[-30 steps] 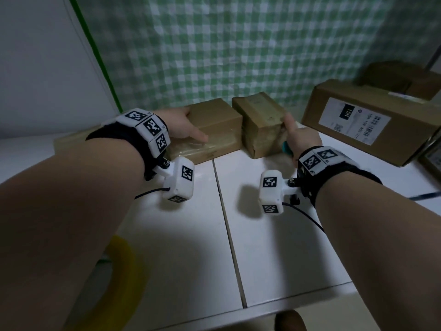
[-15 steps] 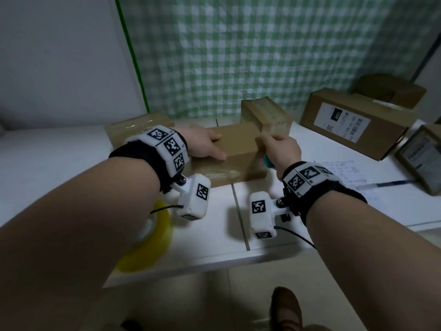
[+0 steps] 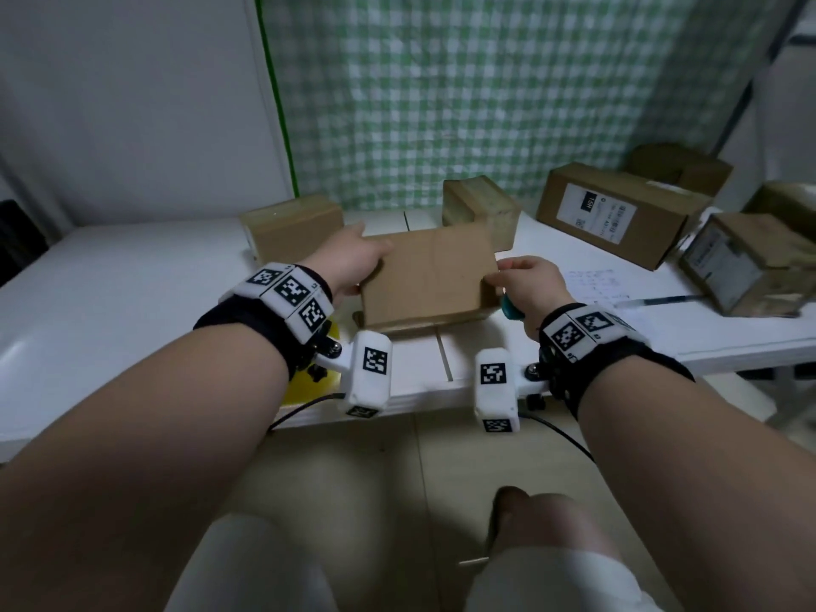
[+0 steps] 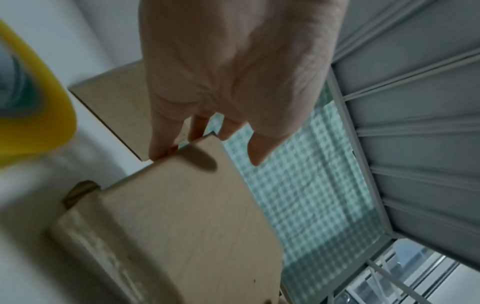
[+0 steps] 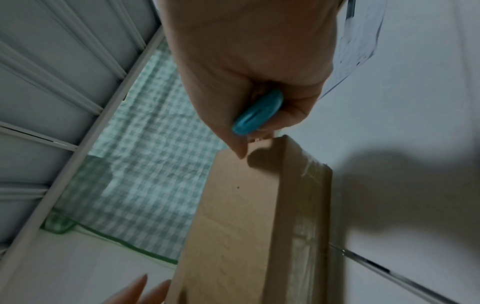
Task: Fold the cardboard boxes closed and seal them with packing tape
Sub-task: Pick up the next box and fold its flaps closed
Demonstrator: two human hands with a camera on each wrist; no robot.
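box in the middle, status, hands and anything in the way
Left hand and right hand grip the middle box at its sides. Right also holds a blue tool. Nothing blocking.

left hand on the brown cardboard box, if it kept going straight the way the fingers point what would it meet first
Probably nothing soon: the left hand points across the far edge of the brown cardboard box toward the gap before the taped brown box. That box looks first in line, though depth is unclear.

- The head view looks forward and down from above, taking in the white table [image 3: 132,276] across the frame's middle.
- Each wrist view looks along its palm from close below, upward.
- All three share the cardboard box [image 3: 426,276] [image 4: 187,222] [image 5: 233,216] at centre.
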